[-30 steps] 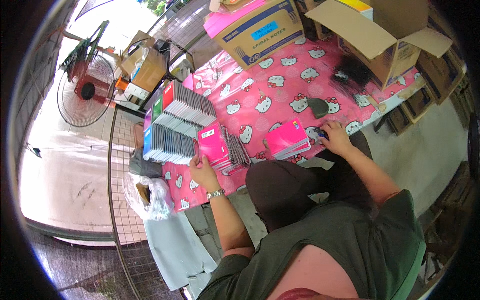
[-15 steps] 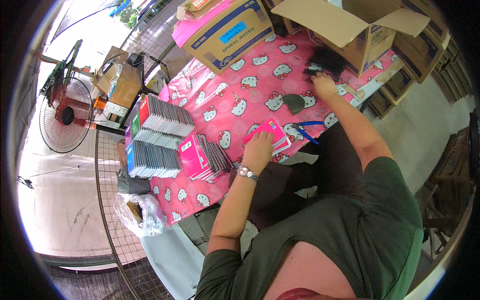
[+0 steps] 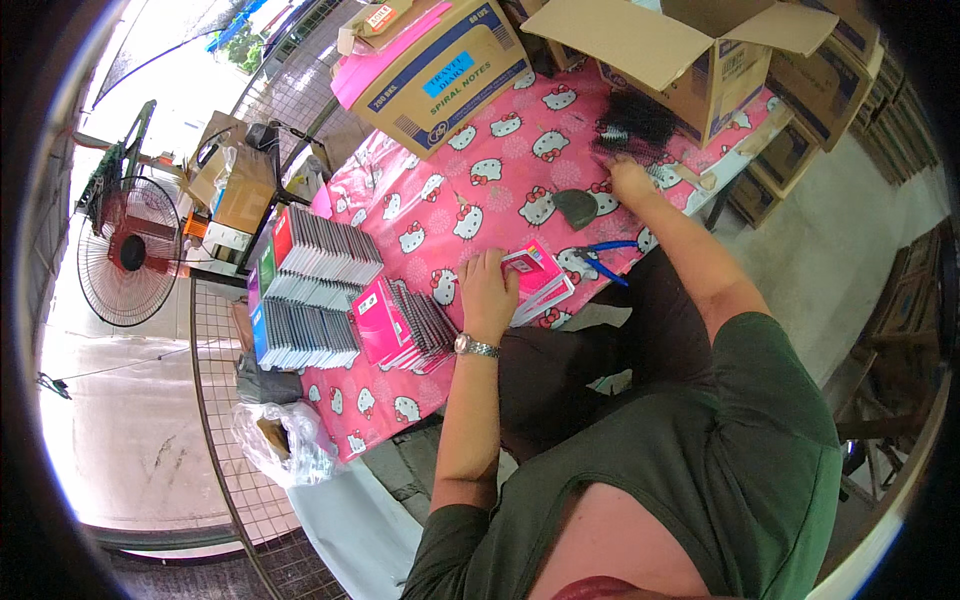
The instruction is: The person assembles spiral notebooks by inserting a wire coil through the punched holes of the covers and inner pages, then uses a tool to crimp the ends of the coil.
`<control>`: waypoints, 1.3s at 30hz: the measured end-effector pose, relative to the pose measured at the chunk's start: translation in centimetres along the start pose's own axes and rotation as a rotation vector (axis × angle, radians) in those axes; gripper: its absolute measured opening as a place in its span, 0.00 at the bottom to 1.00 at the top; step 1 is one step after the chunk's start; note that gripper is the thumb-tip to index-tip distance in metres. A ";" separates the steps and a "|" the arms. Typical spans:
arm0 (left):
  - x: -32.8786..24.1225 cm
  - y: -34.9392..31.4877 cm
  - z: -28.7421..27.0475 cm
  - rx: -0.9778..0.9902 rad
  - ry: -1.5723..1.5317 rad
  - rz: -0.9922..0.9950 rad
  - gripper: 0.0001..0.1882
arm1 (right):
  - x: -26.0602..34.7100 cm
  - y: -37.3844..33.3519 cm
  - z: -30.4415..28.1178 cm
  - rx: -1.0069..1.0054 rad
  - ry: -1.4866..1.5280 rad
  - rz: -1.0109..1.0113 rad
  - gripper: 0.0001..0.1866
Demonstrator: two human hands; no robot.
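Observation:
My left hand (image 3: 488, 297), with a metal-banded watch on its wrist, is closed on the left edge of a pink notebook (image 3: 533, 272). That notebook is tilted up off more pink sheets or covers (image 3: 549, 302) under it. At the far right of the table, my right hand (image 3: 632, 182) has its fingers bent at the near edge of a pile of black spiral binding coils (image 3: 640, 125); its fingertips are partly lost among them. Between my hands lie blue-handled pliers (image 3: 606, 256) and a dark, rounded flat piece (image 3: 575, 209).
Stacks of spiral notebooks with pink (image 3: 385, 325), blue (image 3: 300, 333) and red (image 3: 325, 246) covers stand on the left of the pink patterned tablecloth (image 3: 440, 215). A closed carton (image 3: 440, 85) and an open carton (image 3: 715, 85) sit at the back. A fan (image 3: 130, 250) stands at far left.
My left hand has shifted left to the notebook's edge and tilted it up from those beneath. My right hand stays at the black coils. The whole view has shifted slightly.

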State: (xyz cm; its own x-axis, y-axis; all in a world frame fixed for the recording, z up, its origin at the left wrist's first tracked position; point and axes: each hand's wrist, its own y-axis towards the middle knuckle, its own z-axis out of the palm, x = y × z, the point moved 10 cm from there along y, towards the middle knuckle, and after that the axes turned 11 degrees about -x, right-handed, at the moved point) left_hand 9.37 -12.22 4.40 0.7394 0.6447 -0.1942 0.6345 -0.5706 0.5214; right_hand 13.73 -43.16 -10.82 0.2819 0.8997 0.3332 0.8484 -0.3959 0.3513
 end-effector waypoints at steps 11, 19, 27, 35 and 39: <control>0.1 -0.7 -0.8 -0.073 -0.012 -0.030 0.15 | -0.5 2.3 -1.5 -0.169 0.116 0.011 0.22; 0.5 -1.3 -1.3 -0.089 -0.028 -0.045 0.13 | -1.0 2.9 -3.7 -0.410 0.453 0.049 0.20; 0.0 -1.2 -1.1 -0.111 -0.029 -0.027 0.12 | 3.2 3.4 -7.2 -0.383 0.406 -0.103 0.17; 0.2 -1.2 -1.3 -0.105 -0.060 -0.034 0.11 | 20.5 -8.5 -10.0 0.266 0.790 -0.566 0.41; -0.4 -1.4 -1.3 -0.106 -0.101 0.015 0.11 | 21.6 -8.2 -9.8 0.475 0.949 -0.445 0.38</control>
State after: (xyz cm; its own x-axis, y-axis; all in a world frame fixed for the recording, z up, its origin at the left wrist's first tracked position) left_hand 7.88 -11.02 4.86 0.7708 0.5788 -0.2660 0.6000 -0.5193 0.6086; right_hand 8.43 -22.32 2.10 -0.3652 0.3617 0.8578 0.9281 0.2129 0.3054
